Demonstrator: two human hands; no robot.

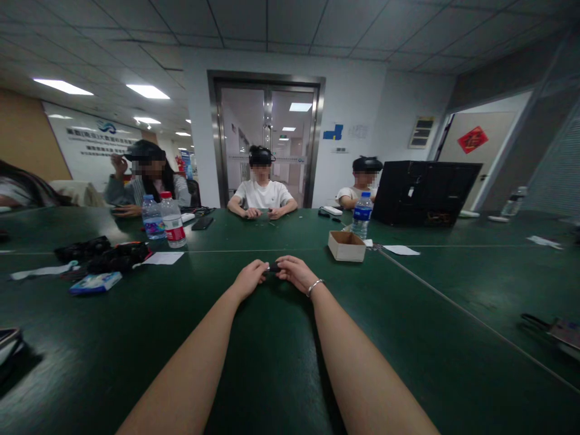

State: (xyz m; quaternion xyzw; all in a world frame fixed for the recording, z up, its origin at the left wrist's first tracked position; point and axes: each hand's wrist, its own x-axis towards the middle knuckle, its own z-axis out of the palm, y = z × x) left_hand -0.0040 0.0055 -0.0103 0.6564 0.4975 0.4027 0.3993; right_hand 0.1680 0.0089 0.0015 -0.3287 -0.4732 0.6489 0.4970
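Both my arms stretch out over the dark green table (272,362). My left hand (249,278) and my right hand (296,272) meet at the table's middle, fingers closed in a pinch on a small dark object (273,266) held between them. It is too small to name. A thin bracelet circles my right wrist (315,286).
A small open cardboard box (347,246) stands just beyond my right hand. Two water bottles (173,220) and dark gear (109,254) lie at the left, another bottle (362,215) and a black case (423,193) at the right. Three people sit across the table.
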